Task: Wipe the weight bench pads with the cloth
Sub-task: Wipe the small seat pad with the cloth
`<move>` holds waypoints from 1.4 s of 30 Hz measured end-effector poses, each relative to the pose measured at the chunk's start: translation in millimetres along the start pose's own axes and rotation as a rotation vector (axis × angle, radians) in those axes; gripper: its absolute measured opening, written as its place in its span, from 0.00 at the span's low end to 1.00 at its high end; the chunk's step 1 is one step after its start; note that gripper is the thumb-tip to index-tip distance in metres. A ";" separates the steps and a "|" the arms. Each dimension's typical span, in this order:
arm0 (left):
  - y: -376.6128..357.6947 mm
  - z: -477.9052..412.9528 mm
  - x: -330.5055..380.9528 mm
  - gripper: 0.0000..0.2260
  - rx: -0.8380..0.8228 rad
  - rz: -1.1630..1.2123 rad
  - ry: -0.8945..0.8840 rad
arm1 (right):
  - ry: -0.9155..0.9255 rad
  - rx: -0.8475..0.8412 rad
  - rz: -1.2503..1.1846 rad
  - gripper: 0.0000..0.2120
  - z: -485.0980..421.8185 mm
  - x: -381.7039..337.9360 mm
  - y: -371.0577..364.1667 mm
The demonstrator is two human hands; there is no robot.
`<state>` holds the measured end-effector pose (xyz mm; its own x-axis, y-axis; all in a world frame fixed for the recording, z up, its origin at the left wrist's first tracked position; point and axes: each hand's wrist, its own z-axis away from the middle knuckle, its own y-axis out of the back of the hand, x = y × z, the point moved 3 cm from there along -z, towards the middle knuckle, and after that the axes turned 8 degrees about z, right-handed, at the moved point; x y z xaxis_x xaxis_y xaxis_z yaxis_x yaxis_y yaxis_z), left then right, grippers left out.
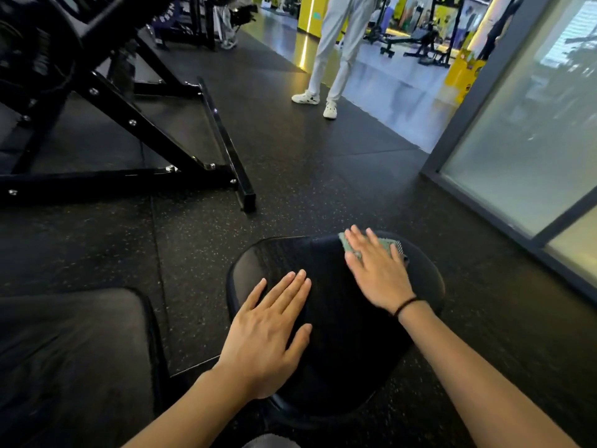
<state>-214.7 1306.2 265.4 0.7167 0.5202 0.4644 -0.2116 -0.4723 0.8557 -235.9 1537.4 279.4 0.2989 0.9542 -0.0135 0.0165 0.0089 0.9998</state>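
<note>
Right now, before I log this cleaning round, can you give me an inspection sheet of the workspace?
Surface: round black pad, both hands on it.
Job's things: green cloth at the pad's far right edge; second pad at left.
Clutter: nothing seen.
Hands: left hand flat on the pad; right hand presses the cloth, fingers straight.
Cables: nothing seen.
Surroundings: black machine frame, speckled rubber floor, standing person, glass wall.

A gym: black machine frames (pixel 135 124), speckled rubber floor (pixel 307 176).
</note>
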 end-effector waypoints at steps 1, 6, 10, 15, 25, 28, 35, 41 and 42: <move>0.3 0.6 0.1 0.28 -0.005 0.000 0.001 | -0.053 -0.019 0.000 0.25 -22.0 7.9 1.6; 1.2 0.1 -0.2 0.28 0.006 -0.043 0.005 | -0.063 -0.001 -0.052 0.24 -14.9 1.8 4.6; -0.8 0.0 -0.9 0.27 -0.003 -0.083 0.010 | 0.151 0.011 -0.152 0.27 104.8 -25.5 7.5; -1.0 0.3 -1.0 0.26 0.006 -0.071 0.002 | 0.370 0.032 -0.061 0.27 135.8 -2.5 1.9; -1.8 0.5 0.3 0.26 0.023 -0.040 0.007 | -0.106 0.040 -0.044 0.23 -36.6 39.0 4.7; -0.8 -0.1 1.5 0.27 0.021 -0.036 0.004 | 0.103 0.070 -0.059 0.25 5.4 -31.8 5.4; -0.2 0.8 0.4 0.27 0.021 -0.060 0.000 | 0.295 0.077 -0.040 0.28 4.0 5.5 2.7; -1.8 1.7 -0.2 0.26 0.052 -0.037 -0.010 | -0.203 0.006 -0.062 0.22 -56.5 62.4 2.3; -2.2 1.6 -0.4 0.26 0.050 -0.040 -0.011 | -0.183 0.038 -0.043 0.22 -54.1 44.5 3.8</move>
<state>-213.4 1305.8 263.0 0.7313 0.5314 0.4275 -0.1498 -0.4864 0.8608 -274.2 1596.1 283.4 0.4652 0.8830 -0.0617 0.0678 0.0339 0.9971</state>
